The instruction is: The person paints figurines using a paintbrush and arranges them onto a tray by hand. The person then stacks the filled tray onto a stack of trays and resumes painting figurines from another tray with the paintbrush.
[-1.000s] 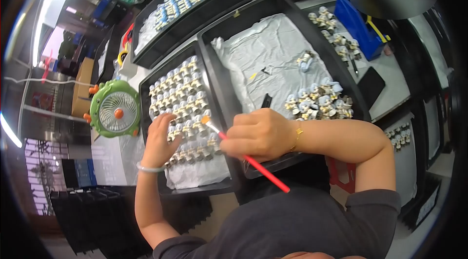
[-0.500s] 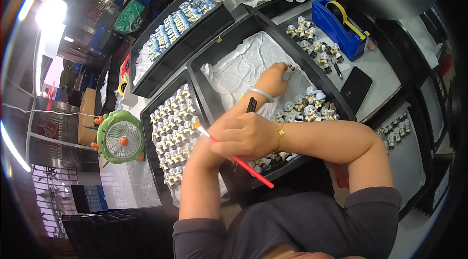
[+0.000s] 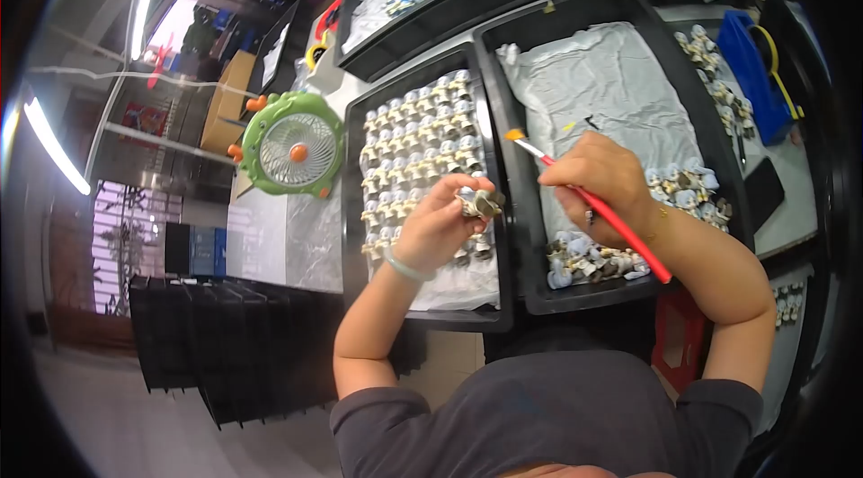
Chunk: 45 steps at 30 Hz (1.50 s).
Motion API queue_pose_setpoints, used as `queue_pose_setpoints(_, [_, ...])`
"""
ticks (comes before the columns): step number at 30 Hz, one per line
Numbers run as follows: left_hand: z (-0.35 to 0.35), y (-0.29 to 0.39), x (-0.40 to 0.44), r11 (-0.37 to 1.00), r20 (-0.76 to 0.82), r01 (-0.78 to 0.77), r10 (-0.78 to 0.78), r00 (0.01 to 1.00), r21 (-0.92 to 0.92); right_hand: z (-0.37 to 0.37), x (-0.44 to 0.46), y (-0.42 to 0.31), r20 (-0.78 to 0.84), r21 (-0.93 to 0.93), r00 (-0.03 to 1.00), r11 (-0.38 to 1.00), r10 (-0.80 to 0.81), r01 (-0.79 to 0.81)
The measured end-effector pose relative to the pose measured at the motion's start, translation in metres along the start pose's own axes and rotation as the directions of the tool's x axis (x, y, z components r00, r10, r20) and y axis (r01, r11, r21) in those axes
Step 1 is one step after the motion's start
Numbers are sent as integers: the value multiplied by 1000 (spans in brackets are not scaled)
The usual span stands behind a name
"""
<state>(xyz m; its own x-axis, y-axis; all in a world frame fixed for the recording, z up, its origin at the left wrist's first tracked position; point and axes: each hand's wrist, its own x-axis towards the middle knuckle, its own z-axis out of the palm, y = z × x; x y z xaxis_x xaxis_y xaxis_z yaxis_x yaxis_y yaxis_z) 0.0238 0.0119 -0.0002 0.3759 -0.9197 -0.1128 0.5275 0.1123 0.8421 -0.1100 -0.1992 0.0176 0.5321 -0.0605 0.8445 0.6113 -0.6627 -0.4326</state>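
From here: L hand (image 3: pixel 436 228), grip pinched on 1 figurine (image 3: pixel 485 202), over R side of rowed tray (image 3: pixel 463 320). Figurine: prob. light, stiff, small bits may snap; hold by body. Brush (image 3: pixel 629 240): looks light, stiff. R hand (image 3: pixel 607 174): grip wrapped round brush, over 2nd tray (image 3: pixel 575 303).

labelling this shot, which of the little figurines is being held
The figurine gripped in the left hand; the other figurines in view rest in trays or on the table.

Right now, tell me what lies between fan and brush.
In the head view, the tray of lined-up figurines lies between the fan and brush.
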Motion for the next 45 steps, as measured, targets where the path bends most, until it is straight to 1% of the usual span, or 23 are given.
queue_pose_setpoints(1, [-8,-4,-5,996,53,-16,21,998,-92,1,1,-1,-6,-14,1000,1000,14,-14])
queue_pose_setpoints(3, [-5,-5,-11,990,24,-26,30,999,-136,2,1,-1,5,-40,999,998,46,-46])
queue_pose_setpoints(4, [1,-3,-11,996,47,-89,87,995,32,0,2,-1,22,-51,998,997,64,-63])
queue_pose_setpoints(5, [4,-3,-12,969,76,-151,138,987,197,0,2,0,41,-63,996,995,83,-81])
queue_pose_setpoints(6, [3,-4,-13,947,111,-173,148,983,270,1,0,2,44,-65,995,994,91,-88])
queue_pose_setpoints(7, [4,-8,-16,929,75,-166,149,986,331,1,0,3,55,-67,994,994,92,-89])
queue_pose_setpoints(9, [2,-13,-14,870,216,-296,225,950,395,1,0,3,72,-77,992,993,99,-94])
queue_pose_setpoints(12, [5,-15,-15,907,264,-300,224,938,295,2,-1,3,93,-72,990,992,109,-103])
queue_pose_setpoints(15, [8,-11,-17,866,263,-315,224,938,389,1,-1,3,109,-71,987,991,117,-109])
queue_pose_setpoints(18, [7,-17,-18,818,235,-338,254,938,466,1,-1,4,125,-72,984,990,126,-118])
queue_pose_setpoints(21, [12,-17,-19,605,212,-344,280,936,718,2,-1,4,128,-61,984,992,121,-114])
queue_pose_setpoints(22, [12,-15,-18,485,243,-371,307,920,792,3,-1,4,127,-56,985,992,117,-111])
queue_pose_setpoints(25, [10,-20,-18,390,254,-409,391,885,825,3,-1,3,132,-59,984,992,119,-112])
queue_pose_setpoints(28, [8,-14,-19,270,286,-395,364,886,878,3,-1,4,146,-67,981,991,128,-120])
queue_pose_setpoints(31, [2,-7,-18,94,361,-404,298,884,910,2,0,3,165,-71,977,989,136,-126])
queue_pose_setpoints(34, [6,-11,-19,8,334,-367,398,855,930,3,-1,4,178,-61,973,988,148,-139])
queue_pose_setpoints(37, [7,-20,-21,44,270,-331,486,831,942,3,-2,4,188,-59,971,988,149,-140])
queue_pose_setpoints(40, [10,-16,-18,50,260,-313,441,859,948,3,-2,4,190,-52,970,988,151,-144])
queue_pose_setpoints(43, [10,-14,-15,36,312,-368,460,831,929,3,-2,5,194,-45,970,989,147,-141])
queue_pose_setpoints(45, [12,-10,-16,21,284,-318,397,873,948,3,-2,5,200,-45,968,988,154,-148])
